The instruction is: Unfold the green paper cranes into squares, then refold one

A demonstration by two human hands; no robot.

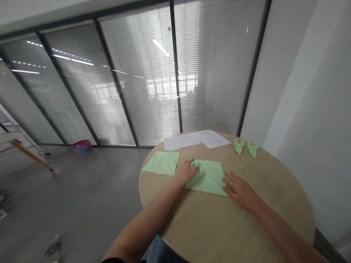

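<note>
A creased sheet of light green paper (pixel 210 177) lies flat on the round wooden table (pixel 208 223), between my two hands. My left hand (pixel 187 171) is at the sheet's left edge, its fingers apart and curved over the upper left corner. At the right edge, my right hand (pixel 240 190) rests with its fingers stretched out, the tips at the paper's margin. Neither hand grips anything. A second green sheet (pixel 162 163), also creased, lies to the left of my left hand.
Two folded green paper figures (pixel 238 146) stand at the table's back right. Printed white sheets (pixel 197 139) lie along the far edge, before a glass partition with blinds (pixel 148 84). A pink and blue basket (pixel 82 147) sits on the floor at left. A white wall (pixel 309 109) borders the right side.
</note>
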